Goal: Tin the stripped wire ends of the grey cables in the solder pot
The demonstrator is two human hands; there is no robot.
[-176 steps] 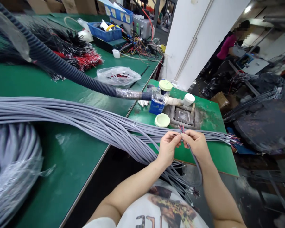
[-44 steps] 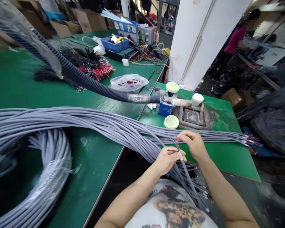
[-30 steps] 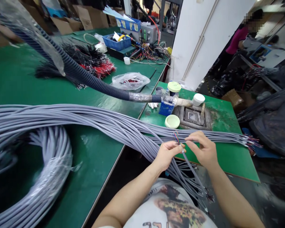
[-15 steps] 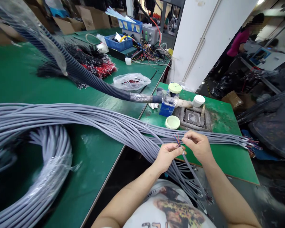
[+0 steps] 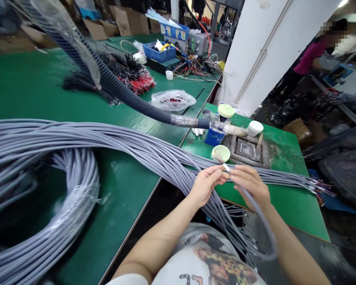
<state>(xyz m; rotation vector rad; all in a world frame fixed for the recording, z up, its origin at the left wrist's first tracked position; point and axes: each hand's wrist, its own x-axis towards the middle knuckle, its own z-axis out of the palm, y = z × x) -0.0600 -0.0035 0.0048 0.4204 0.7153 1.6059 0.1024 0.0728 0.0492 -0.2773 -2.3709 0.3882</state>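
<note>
L hand pinching white tip of grey multicore cable, R hand fingers half-curled on it; cable bundle across green bench, far ends showing coloured cores.

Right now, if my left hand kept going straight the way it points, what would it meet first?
Most likely the right hand: the left hand points across at it, past the grey cable end that it pinches. Depth is hard to judge from this view.
</note>
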